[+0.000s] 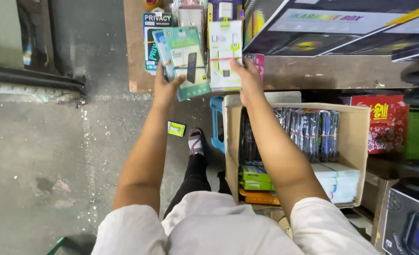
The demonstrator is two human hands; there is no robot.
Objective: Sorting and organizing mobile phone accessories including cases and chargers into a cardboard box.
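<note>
My left hand (166, 86) grips a green-and-blue bundle of flat phone-accessory packs (187, 59) bound with a rubber band, tilted over the edge of a wooden table (322, 72). My right hand (247, 78) holds a white bundle of similar packs (225, 54), also banded, resting on the table edge. Both bundles sit side by side, nearly touching. Below my right forearm stands an open cardboard box (356, 137) filled with stacked packs.
More packs lie on the table behind the bundles. Large dark printed boxes (341, 26) cover the table's right side. A red box (384, 120) stands right of the cardboard box. A small green pack (176, 128) lies on the concrete floor. A blue stool (217, 123) is beside the box.
</note>
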